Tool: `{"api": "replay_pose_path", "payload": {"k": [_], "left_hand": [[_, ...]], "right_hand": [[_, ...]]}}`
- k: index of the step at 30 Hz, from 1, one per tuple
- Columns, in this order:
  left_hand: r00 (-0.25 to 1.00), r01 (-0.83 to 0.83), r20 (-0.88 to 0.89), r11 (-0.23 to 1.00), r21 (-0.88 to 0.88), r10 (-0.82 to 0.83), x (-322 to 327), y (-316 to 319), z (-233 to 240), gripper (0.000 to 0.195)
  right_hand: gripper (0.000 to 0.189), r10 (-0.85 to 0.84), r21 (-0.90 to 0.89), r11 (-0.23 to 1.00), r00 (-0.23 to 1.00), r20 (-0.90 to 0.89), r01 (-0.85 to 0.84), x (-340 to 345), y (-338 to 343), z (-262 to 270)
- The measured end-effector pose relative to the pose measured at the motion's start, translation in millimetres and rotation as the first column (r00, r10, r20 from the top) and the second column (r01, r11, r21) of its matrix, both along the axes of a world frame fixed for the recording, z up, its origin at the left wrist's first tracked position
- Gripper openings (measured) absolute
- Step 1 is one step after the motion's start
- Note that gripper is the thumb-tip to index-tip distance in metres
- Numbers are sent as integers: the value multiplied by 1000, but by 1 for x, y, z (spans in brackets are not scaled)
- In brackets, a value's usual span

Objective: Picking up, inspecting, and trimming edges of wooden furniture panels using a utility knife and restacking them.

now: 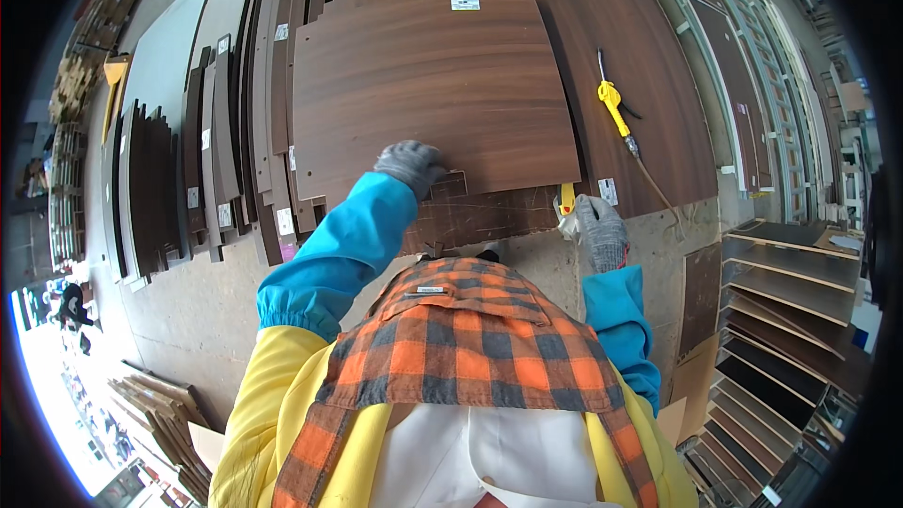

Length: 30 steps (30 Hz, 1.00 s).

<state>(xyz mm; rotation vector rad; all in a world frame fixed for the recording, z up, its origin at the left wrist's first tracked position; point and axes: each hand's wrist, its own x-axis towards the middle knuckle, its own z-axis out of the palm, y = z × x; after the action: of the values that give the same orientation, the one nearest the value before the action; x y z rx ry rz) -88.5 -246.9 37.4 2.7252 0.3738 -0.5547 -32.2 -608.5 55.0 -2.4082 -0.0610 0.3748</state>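
Note:
My left hand (pixel 410 168), in a grey knit glove, is curled over the front part of a dark brown wood-grain panel (pixel 437 92). Its fingertips are blurred, and whether anything is under them cannot be made out. By the panel's front right corner, my right hand (pixel 602 231), gloved too, grips a crumpled white cloth or paper (pixel 567 224) together with a small yellow tool (pixel 566 199). The tool's exact kind is unclear. A notch (pixel 449 185) is cut in the panel's front edge, and a white label (pixel 465 4) sits near its far edge.
A yellow air blow gun (pixel 611 102) with a hose lies on the larger brown board (pixel 656 148) at right. Narrow dark panels (pixel 152 190) are stacked at left. A rack of boards (pixel 790 268) stands at lower right, and a ladder-like metal frame (pixel 765 70) lies beyond.

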Motion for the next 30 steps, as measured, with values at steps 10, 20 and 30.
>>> {"api": "replay_pose_path", "payload": {"k": [10, 20, 30], "left_hand": [[966, 235, 54, 944, 230, -253, 2, -19, -68, 34], [977, 213, -37, 955, 206, -210, 3, -33, -62, 26], [991, 127, -55, 974, 187, -119, 4, -44, -31, 28]], "right_hand": [[45, 121, -57, 990, 987, -108, -127, -11, 43, 9], [45, 140, -13, 990, 981, -137, -143, -27, 30, -22], [47, 192, -12, 981, 978, -80, -194, -29, 33, -38]]}}
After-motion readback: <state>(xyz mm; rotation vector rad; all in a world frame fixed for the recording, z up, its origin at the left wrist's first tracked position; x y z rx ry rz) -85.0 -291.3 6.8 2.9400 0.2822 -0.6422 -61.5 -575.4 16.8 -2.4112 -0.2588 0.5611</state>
